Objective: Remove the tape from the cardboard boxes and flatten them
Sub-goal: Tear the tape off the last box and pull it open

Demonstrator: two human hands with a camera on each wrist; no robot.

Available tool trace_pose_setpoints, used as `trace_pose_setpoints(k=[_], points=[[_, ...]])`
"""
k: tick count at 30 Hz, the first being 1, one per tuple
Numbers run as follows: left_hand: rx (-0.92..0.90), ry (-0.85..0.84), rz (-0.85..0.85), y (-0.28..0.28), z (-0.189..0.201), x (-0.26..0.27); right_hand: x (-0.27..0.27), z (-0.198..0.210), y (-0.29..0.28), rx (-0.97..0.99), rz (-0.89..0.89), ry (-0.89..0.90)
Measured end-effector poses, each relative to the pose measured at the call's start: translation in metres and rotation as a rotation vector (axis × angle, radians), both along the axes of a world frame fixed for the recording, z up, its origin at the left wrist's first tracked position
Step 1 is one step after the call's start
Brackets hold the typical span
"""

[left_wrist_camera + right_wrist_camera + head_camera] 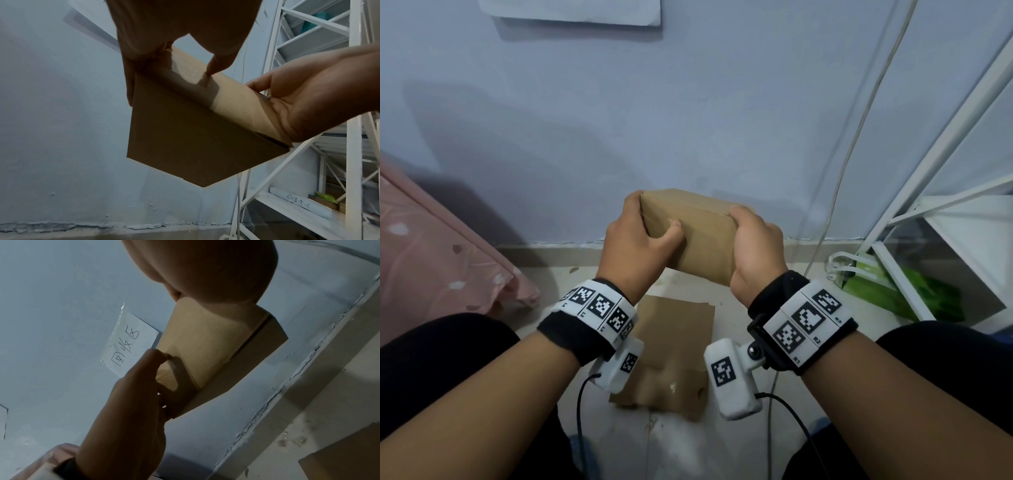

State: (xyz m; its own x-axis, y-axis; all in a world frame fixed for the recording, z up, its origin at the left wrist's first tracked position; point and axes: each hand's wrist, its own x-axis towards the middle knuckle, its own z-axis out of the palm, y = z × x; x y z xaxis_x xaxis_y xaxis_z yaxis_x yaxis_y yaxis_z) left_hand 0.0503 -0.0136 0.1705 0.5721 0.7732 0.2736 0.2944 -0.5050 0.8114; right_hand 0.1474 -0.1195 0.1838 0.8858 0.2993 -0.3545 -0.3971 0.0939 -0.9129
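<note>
I hold a small closed brown cardboard box (698, 236) up in front of the wall with both hands. My left hand (635, 246) wraps the box's left end, its thumb pressing the near face where glossy tape (226, 100) runs along the seam. My right hand (755, 246) grips the right end, fingers curled over the top edge. The left wrist view shows the box (185, 142) from below with the right hand (308, 104) cupping its end. In the right wrist view the left thumb tip (162, 356) digs at the tape on the box (205, 347).
A flattened cardboard piece (671, 349) lies on the floor below my hands. A white metal rack (945, 205) with a green bag (900, 291) stands at right, pink fabric (431, 246) at left. A cable (859, 130) hangs down the wall. A paper note (129, 344) is taped to the wall.
</note>
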Motion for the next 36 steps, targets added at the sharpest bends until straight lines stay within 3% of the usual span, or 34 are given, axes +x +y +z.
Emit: trace_pose_setpoints(k=[13, 26, 36], points=[[0.093, 0.077, 0.025, 0.002, -0.001, 0.0, 0.004, -0.003, -0.003, -0.003, -0.018, -0.007], [-0.067, -0.129, -0.048, 0.005, -0.007, 0.003, 0.006, 0.0, -0.001, -0.026, -0.023, -0.033], [-0.108, -0.109, -0.161, 0.009, -0.01, 0.004, 0.008, 0.003, -0.002, -0.039, -0.05, -0.046]])
